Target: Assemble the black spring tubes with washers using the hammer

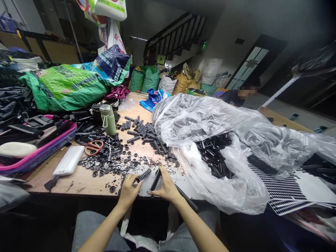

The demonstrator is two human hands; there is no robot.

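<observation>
Above the table's front edge, my left hand point(129, 190) is closed around a short black-and-white checkered cylinder point(144, 174), which points up and to the right. Close beside it, my right hand point(167, 186) grips a plain black tube point(155, 180) between thumb and fingers. The two pieces are apart. Small round black discs point(101, 164) lie scattered to the left of my hands, and tiny dark bits point(168, 168) are strewn just beyond them. More checkered cylinders point(144, 131) are piled farther back.
A clear plastic bag point(194, 115) and an opened white bag of black tubes point(214, 157) cover the right side. On the left are orange-handled scissors point(94, 147), a green bottle point(107, 120), a white power bank point(69, 160) and a pink basket point(39, 159). A person point(233, 96) sits beyond.
</observation>
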